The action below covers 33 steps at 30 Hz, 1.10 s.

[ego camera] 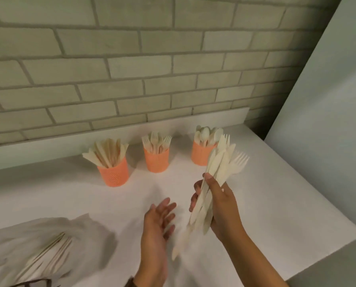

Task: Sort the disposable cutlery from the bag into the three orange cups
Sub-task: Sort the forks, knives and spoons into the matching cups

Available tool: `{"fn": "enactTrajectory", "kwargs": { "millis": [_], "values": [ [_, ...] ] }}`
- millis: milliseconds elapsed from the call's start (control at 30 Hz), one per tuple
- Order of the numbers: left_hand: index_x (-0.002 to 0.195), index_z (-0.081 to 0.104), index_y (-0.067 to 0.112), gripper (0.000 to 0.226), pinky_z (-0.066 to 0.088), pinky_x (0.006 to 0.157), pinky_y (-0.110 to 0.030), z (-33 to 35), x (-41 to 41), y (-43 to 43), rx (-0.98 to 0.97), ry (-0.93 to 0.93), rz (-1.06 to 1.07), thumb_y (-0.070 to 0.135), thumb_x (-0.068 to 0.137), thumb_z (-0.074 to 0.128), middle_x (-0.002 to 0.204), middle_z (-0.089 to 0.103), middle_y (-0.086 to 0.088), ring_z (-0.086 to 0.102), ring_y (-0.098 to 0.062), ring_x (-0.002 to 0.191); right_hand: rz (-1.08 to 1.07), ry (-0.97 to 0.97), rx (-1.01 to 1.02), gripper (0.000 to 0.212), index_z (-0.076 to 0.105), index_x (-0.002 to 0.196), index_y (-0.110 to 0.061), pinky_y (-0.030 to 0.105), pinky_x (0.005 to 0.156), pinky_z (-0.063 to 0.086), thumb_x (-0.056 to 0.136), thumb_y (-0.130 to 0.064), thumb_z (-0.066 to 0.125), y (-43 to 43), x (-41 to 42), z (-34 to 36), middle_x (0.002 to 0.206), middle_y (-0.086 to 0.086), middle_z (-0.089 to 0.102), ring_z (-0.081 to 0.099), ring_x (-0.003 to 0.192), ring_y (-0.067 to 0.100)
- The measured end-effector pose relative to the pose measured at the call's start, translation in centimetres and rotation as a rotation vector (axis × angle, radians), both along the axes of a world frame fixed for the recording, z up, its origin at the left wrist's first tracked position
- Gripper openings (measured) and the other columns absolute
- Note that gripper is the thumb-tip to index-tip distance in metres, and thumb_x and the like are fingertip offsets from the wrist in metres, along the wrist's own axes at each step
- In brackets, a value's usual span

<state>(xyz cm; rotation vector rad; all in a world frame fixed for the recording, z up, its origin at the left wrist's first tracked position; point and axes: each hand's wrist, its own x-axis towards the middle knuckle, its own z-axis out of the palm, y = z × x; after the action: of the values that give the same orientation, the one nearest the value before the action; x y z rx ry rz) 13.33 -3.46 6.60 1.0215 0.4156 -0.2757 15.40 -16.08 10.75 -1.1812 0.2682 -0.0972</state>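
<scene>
The right hand (222,206) is held above the table (276,204), right of centre, its fingers and thumb curled round the handles of a bundle (219,162) of pale knives and forks. The bundle slants up and away, its tines and blades fanning out at the far end in front of the right cup (200,156), while the handle ends hang blurred below the hand. The left hand (156,222) is just left of the bundle and apart from it, palm turned towards it, fingers loosely spread and a little bent, holding nothing. Three orange cups stand in a row on the far part of the table, near the brick wall (131,59): the left cup (113,172) holds knives (105,152), the middle cup (156,161) holds forks (155,141), and the right cup holds spoons (205,134). The left cup stands a little nearer than the other two. The bag (86,230), thin and whitish, lies crumpled at the near left of the table, well apart from the cups, and a bunch of pale cutlery (50,249) shows through it. A dark thing (34,284) pokes in at the near left edge; what it is cannot be told. A plain pale panel (328,100) rises at the right
</scene>
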Motion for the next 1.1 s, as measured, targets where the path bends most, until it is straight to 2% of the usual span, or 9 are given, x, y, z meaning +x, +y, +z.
{"fn": "enactTrajectory", "kwargs": {
  "millis": [100,200,333,467,600,700,800,933,1100],
  "values": [
    [0.112,0.063,0.016,0.047,0.042,0.095,-0.039,0.2,-0.1,-5.2,-0.342,0.202,0.1,0.045,0.091,0.033,0.112,0.07,-0.007,0.056,-0.024,0.115,-0.002,-0.058,-0.117,0.008,0.051,0.09,-0.016,0.031,0.049,0.051,0.095,-0.022,0.049,-2.8,1.0,1.1,0.062,0.005,0.058,0.056,0.045,0.019],
    [0.107,0.066,0.013,0.046,0.047,0.085,-0.043,1.7,0.6,-9.5,-0.551,0.305,0.192,0.043,0.09,0.036,0.105,0.072,-0.012,0.062,-0.031,0.103,0.032,-0.089,-0.166,0.008,0.053,0.09,-0.014,0.026,0.052,0.053,0.092,-0.021,0.056,-5.4,1.4,1.3,0.058,-0.003,0.062,0.06,0.049,0.014],
    [0.079,0.071,0.012,0.038,0.05,0.075,-0.038,4.4,1.6,-13.7,-0.638,0.361,0.314,0.038,0.089,0.045,0.079,0.074,-0.013,0.07,-0.028,0.073,0.17,-0.057,-0.276,0.013,0.058,0.094,-0.013,0.014,0.058,0.049,0.086,-0.005,0.062,-7.3,0.6,0.2,0.065,-0.005,0.066,0.065,0.063,0.008],
    [0.054,0.062,0.01,0.041,0.048,0.068,-0.034,5.6,2.0,-15.9,-0.667,0.35,0.396,0.023,0.09,0.047,0.069,0.071,-0.01,0.071,-0.026,0.063,0.225,-0.042,-0.314,0.014,0.059,0.089,-0.015,0.025,0.066,0.053,0.077,-0.018,0.065,-8.6,0.7,-0.2,0.07,0.001,0.063,0.063,0.069,0.019],
    [0.076,0.062,0.009,0.026,0.049,0.071,-0.033,6.1,1.8,-16.7,-0.669,0.341,0.359,0.022,0.089,0.045,0.075,0.07,-0.009,0.066,-0.024,0.079,0.238,-0.043,-0.342,0.009,0.061,0.081,-0.018,0.016,0.061,0.049,0.082,-0.011,0.067,-9.3,0.7,0.2,0.062,-0.007,0.063,0.061,0.064,0.008],
    [0.074,0.067,0.011,0.029,0.049,0.07,-0.034,6.4,1.7,-16.3,-0.673,0.348,0.342,0.025,0.089,0.046,0.07,0.072,-0.011,0.07,-0.027,0.071,0.206,-0.018,-0.336,0.009,0.063,0.08,-0.016,0.014,0.057,0.048,0.081,-0.009,0.067,-9.0,0.6,0.7,0.062,-0.005,0.065,0.062,0.062,0.008],
    [0.087,0.07,0.011,0.031,0.049,0.072,-0.037,6.7,1.8,-15.4,-0.648,0.374,0.317,0.032,0.088,0.046,0.076,0.074,-0.015,0.069,-0.031,0.077,0.114,-0.014,-0.258,0.011,0.063,0.076,-0.013,0.015,0.053,0.048,0.079,-0.004,0.07,-8.8,0.9,1.0,0.06,-0.002,0.066,0.064,0.059,0.01],
    [0.096,0.069,0.009,0.035,0.048,0.07,-0.037,6.9,2.1,-14.7,-0.673,0.338,0.29,0.034,0.087,0.045,0.081,0.073,-0.016,0.07,-0.032,0.058,-0.007,-0.015,-0.175,0.014,0.061,0.072,-0.006,0.021,0.05,0.047,0.075,-0.005,0.075,-8.5,1.4,1.5,0.054,-0.001,0.062,0.06,0.053,0.014],
    [0.115,0.065,0.011,0.046,0.046,0.066,-0.039,6.0,2.7,-13.9,-0.706,0.335,0.246,0.037,0.087,0.038,0.102,0.07,-0.015,0.071,-0.032,0.072,-0.016,-0.051,-0.135,0.029,0.054,0.056,-0.008,0.019,0.046,0.045,0.081,-0.001,0.066,-7.9,1.6,2.5,0.046,0.003,0.056,0.055,0.045,0.013]
  ]
}}
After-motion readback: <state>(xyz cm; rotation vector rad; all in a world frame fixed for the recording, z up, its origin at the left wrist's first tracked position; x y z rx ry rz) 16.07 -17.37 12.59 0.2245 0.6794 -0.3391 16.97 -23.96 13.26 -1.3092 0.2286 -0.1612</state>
